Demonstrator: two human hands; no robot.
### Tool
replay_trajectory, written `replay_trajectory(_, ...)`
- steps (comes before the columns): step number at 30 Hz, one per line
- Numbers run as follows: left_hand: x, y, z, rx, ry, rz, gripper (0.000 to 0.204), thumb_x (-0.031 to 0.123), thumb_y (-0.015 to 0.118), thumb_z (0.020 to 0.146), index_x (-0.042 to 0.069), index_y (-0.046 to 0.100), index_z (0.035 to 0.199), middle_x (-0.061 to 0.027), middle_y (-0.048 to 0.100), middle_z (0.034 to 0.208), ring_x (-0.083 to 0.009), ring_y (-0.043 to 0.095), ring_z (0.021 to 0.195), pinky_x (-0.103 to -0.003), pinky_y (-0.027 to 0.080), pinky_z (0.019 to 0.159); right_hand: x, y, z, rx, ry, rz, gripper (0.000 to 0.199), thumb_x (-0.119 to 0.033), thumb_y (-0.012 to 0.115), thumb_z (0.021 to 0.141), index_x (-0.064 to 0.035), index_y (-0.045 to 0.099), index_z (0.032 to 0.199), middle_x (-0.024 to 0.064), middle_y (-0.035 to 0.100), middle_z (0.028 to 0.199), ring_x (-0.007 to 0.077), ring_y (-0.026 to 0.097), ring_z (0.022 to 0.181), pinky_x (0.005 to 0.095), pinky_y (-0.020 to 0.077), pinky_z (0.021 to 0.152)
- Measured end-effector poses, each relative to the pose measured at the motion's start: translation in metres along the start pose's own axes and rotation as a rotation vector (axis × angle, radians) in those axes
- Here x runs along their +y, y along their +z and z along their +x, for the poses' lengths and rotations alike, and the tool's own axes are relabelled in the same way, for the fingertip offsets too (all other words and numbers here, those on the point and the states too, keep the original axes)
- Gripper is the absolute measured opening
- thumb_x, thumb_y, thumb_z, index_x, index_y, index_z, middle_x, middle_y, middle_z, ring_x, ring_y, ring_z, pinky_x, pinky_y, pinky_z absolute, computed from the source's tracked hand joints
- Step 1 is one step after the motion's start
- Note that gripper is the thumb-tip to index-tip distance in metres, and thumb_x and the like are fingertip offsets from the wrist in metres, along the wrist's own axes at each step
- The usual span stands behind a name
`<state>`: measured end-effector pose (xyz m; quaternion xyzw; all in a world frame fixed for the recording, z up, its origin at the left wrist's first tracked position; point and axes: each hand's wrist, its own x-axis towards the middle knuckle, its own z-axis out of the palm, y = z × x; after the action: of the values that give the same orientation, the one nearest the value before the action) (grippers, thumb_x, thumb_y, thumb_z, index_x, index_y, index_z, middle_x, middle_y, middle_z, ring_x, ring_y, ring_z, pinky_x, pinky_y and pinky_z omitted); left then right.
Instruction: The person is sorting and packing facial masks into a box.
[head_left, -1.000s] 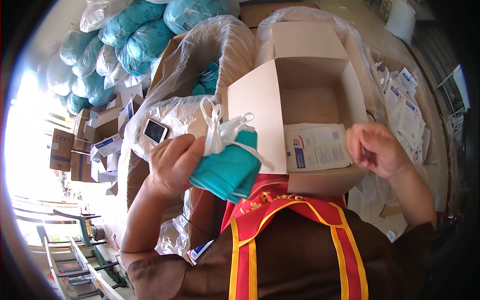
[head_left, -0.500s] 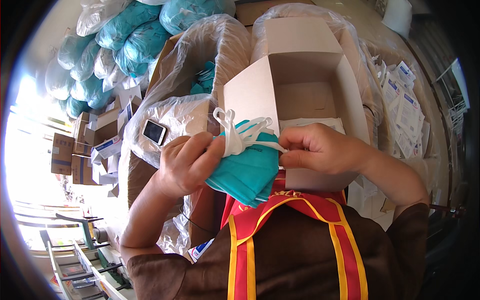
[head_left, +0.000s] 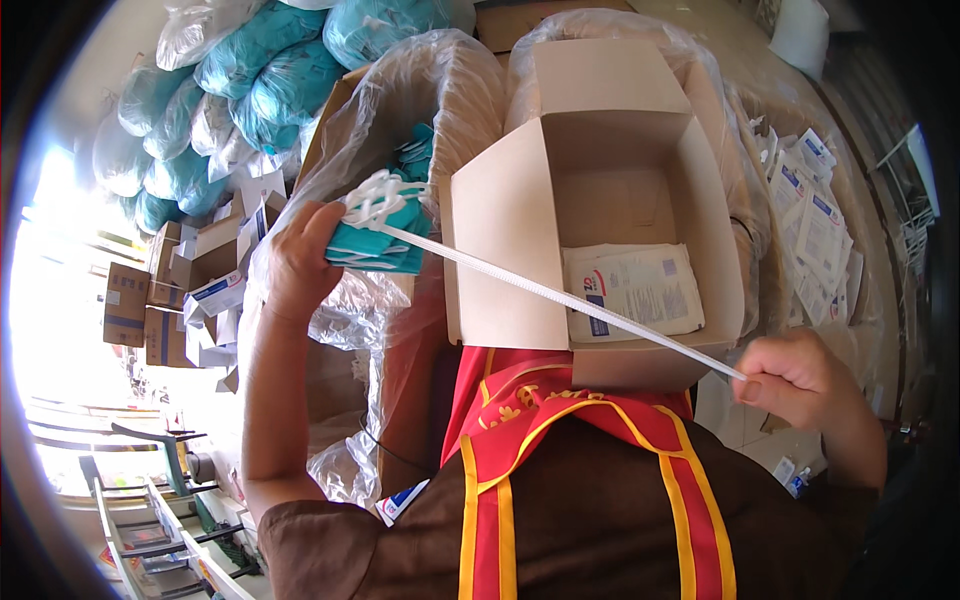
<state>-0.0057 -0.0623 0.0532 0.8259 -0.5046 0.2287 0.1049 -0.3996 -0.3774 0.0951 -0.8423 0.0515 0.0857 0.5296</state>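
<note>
A red apron (head_left: 525,390) with yellow edging hangs at the near side of the open cardboard box (head_left: 505,235). Right of the box's near corner, the right hand (head_left: 795,383) is closed on one end of a white elastic strap (head_left: 580,300). The strap runs straight above the box to its left side, where the left hand (head_left: 303,255) grips a stack of teal folded masks (head_left: 375,250) topped with bunched white loops. Inside the box, toward its near end, lie white printed packets (head_left: 635,290). More packets (head_left: 812,215) are heaped right of the box. Beyond its left flap, loose teal pieces (head_left: 415,155) sit inside a plastic-lined carton (head_left: 465,90); farther off to the box's left, filled plastic bags (head_left: 290,85) are piled.
</note>
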Motion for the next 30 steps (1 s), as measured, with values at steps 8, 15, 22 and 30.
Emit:
replay_trajectory(8, -0.033, -0.026, -0.006, 0.45, -0.686, -0.745, 0.025, 0.01, 0.07, 0.084, 0.002, 0.062, 0.107, -0.004, 0.067, 0.092, -0.0121, 0.063, 0.079, -0.027, 0.049, 0.066, 0.04, -0.016, -0.009, 0.364, -0.146, 0.796, 0.028, -0.025, 0.054, 0.096, -0.0065, 0.049, 0.076, 0.0003, 0.044, 0.055, 0.0058, 0.035, 0.044, 0.02, 0.0233, 0.035)
replay_trajectory(15, 0.031, -0.026, 0.033, 0.54, -0.213, -1.914, 0.038, 0.028, 0.054, 0.098, 0.002, 0.054, 0.125, -0.0128, 0.067, 0.1, -0.0168, 0.062, 0.063, -0.026, 0.048, 0.049, 0.021, 0.01, 0.085, 0.124, -0.259, 0.846, 0.033, -0.033, 0.051, 0.098, -0.0061, 0.049, 0.079, 0.001, 0.046, 0.063, 0.0039, 0.033, 0.044, 0.0198, 0.024, 0.037)
replay_trajectory(22, 0.116, -0.026, 0.071, 0.292, 0.259, -2.597, 0.035, 0.027, 0.043, 0.097, -0.002, 0.058, 0.109, -0.0286, 0.061, 0.094, -0.0099, 0.048, 0.048, -0.024, 0.041, 0.051, -0.024, 0.024, 0.138, 0.133, -0.237, 0.629, 0.039, -0.041, 0.048, 0.099, -0.0045, 0.06, 0.099, -0.003, 0.044, 0.063, 0.0009, 0.033, 0.05, 0.0159, 0.025, 0.041)
replay_trajectory(30, 0.159, -0.031, 0.088, 0.305, 0.194, -2.57, 0.043, 0.033, 0.04, 0.101, -0.004, 0.058, 0.111, -0.0281, 0.062, 0.097, -0.009, 0.054, 0.057, -0.026, 0.049, 0.062, -0.015, 0.052, 0.163, -0.04, -0.138, 0.703, 0.062, -0.061, 0.046, 0.094, -0.0026, 0.065, 0.104, -0.0031, 0.054, 0.074, 0.0019, 0.042, 0.057, 0.0167, 0.0302, 0.048)
